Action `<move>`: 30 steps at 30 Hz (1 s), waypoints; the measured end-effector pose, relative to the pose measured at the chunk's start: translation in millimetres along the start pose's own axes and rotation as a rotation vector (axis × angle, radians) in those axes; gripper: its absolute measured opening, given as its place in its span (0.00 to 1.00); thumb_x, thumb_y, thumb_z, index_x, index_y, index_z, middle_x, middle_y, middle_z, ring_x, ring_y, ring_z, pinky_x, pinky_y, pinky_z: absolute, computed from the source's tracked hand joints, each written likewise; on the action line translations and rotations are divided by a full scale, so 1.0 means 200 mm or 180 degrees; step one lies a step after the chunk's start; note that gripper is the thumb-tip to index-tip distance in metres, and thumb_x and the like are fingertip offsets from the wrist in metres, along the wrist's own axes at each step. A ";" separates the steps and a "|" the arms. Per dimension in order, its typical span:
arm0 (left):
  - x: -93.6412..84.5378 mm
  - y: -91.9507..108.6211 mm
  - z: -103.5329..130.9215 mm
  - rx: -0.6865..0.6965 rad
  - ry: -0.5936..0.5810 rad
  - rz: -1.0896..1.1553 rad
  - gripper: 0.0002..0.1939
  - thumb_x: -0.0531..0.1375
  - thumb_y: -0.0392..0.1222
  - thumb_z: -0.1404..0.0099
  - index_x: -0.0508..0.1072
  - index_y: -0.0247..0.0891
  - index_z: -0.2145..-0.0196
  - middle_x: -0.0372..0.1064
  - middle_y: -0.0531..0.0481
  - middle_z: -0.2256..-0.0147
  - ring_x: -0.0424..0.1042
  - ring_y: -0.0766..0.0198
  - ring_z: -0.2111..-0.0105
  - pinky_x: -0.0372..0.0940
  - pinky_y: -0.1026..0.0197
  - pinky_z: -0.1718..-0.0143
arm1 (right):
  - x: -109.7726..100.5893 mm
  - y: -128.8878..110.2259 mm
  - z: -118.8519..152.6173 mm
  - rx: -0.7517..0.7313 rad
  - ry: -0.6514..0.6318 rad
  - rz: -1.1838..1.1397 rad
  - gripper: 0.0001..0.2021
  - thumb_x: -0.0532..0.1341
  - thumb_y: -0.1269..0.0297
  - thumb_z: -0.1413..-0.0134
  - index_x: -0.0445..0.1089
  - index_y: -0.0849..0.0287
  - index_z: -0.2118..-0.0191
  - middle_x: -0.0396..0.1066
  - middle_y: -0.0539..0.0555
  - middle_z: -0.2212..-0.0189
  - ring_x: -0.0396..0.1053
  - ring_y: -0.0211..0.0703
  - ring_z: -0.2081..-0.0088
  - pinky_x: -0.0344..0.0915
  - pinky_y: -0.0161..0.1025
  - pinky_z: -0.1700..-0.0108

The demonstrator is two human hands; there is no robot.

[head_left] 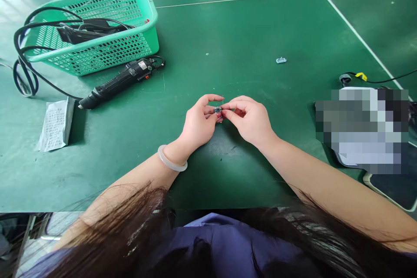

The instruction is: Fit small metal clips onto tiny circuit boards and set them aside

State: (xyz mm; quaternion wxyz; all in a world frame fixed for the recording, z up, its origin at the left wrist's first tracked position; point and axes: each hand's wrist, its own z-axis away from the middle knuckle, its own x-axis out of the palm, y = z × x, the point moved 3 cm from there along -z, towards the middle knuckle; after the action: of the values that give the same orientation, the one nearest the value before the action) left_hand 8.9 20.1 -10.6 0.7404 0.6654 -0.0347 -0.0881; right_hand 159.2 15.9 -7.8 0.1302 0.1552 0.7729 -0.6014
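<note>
Narrowly, left fingers (212,118) pinch component (217,109); right fingers (230,116) too.

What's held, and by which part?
A small grey piece, held at its left side in the left grip; the right grip is at its right side. Exact contact points are too small to tell.

From afar I see a greyish part (218,109), a green tabletop (234,69), a mint-green lattice-patterned basket (110,53), a black tool (119,81) and a milky-white bangle (173,164)
</note>
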 end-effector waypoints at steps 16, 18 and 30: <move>-0.08 -0.02 -0.06 -0.0483 0.0724 0.1136 0.12 0.54 0.27 0.32 0.75 0.35 0.56 0.78 0.49 0.60 0.80 0.69 0.62 0.71 0.58 0.43 | 0.05 0.05 -0.01 -0.0595 -0.0808 0.1559 0.08 0.65 0.70 0.40 0.82 0.55 0.60 0.77 0.54 0.61 0.72 0.45 0.59 0.68 0.42 0.56; -0.08 -0.02 -0.06 -0.0480 0.0722 0.1078 0.11 0.55 0.28 0.31 0.74 0.35 0.56 0.78 0.48 0.59 0.80 0.68 0.61 0.71 0.58 0.43 | 0.06 0.05 -0.01 -0.0688 -0.0834 0.1631 0.08 0.65 0.69 0.40 0.82 0.53 0.60 0.76 0.53 0.61 0.71 0.45 0.59 0.68 0.42 0.57; -0.07 -0.01 -0.05 -0.0489 0.0656 0.0958 0.11 0.56 0.29 0.31 0.74 0.34 0.54 0.79 0.46 0.58 0.80 0.68 0.62 0.71 0.58 0.44 | 0.03 0.05 -0.03 -0.0556 -0.0840 0.1699 0.01 0.69 0.69 0.45 0.78 0.56 0.66 0.77 0.52 0.64 0.71 0.47 0.60 0.64 0.43 0.58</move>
State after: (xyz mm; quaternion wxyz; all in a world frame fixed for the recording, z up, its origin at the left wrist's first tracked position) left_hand -3.9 33.0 -12.2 0.7935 0.5997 -0.0510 0.0898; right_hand 157.9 24.8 -17.3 0.3956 0.2614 0.7300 -0.4922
